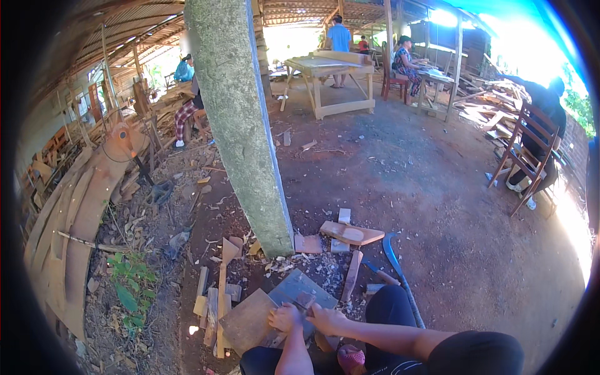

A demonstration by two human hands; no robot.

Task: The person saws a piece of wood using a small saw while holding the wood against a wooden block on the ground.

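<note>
My left hand is closed beside a small brown piece, over two flat boards, one grey and one pale brown, low in front of my knees. What its fingers grip is hard to make out. My right hand is closed just right of it on a small tool, whose shape is unclear. Wood offcuts lie left of the boards. A long curved blade and a smaller wooden-handled tool lie to the right.
A concrete post stands ahead amid scraps. Curved planks and a fan are left. Other people work farther off: one in blue, one seated, one by a chair at right, another behind the post.
</note>
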